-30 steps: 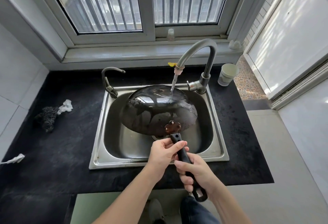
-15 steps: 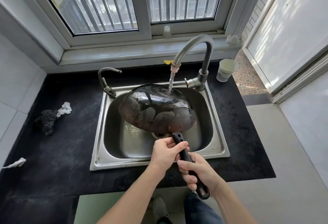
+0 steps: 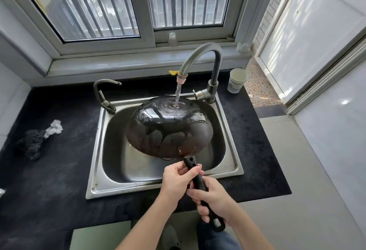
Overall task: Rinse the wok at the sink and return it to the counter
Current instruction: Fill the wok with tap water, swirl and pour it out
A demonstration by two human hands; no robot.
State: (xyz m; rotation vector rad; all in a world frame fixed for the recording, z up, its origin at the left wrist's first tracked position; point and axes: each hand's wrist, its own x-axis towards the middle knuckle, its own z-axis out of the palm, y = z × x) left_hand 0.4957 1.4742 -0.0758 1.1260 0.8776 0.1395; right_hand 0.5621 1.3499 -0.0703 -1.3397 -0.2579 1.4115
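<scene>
A black wok (image 3: 168,127) hangs upside down over the steel sink (image 3: 158,182), its wet rounded underside facing up. Water runs from the tall grey tap (image 3: 200,55) onto the far part of the wok's underside. The wok's black handle (image 3: 198,178) points toward me. My left hand (image 3: 178,178) grips the handle close to the wok. My right hand (image 3: 213,198) grips it lower down, near the loop at its end.
A second, smaller tap (image 3: 103,95) stands at the sink's back left corner. A paper cup (image 3: 236,80) sits on the black counter (image 3: 49,170) behind the sink at the right. A dark scrubber (image 3: 29,144) and a white rag (image 3: 54,129) lie on the counter's left.
The wok has tilted a little, lifting its handle side, so more of the underside faces up under the stream. Both hands keep their grip on the handle.
</scene>
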